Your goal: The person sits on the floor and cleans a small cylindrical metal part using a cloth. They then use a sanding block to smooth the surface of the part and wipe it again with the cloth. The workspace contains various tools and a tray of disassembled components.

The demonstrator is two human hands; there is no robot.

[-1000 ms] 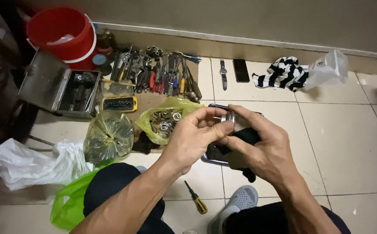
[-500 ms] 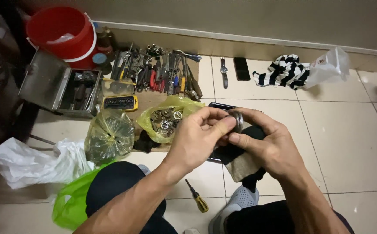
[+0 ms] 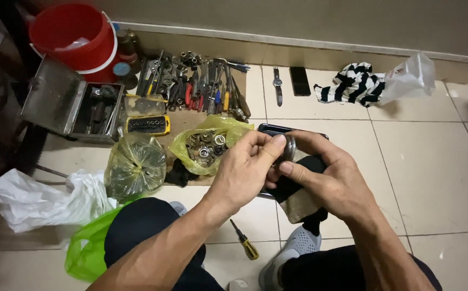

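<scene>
While both hands are meeting over the floor tiles, the left hand (image 3: 245, 172) and the right hand (image 3: 328, 180) are pinching a small metal ring (image 3: 289, 148) together, fingertips clamped on its edges. The ring is sitting just right of the yellow bag (image 3: 210, 143) (full of washers and nuts). Left of that bag a clear bag (image 3: 135, 166) is lying; behind it, hand tools (image 3: 201, 89) are spread out. A screwdriver (image 3: 245, 241) is lying nearer than the bag.
</scene>
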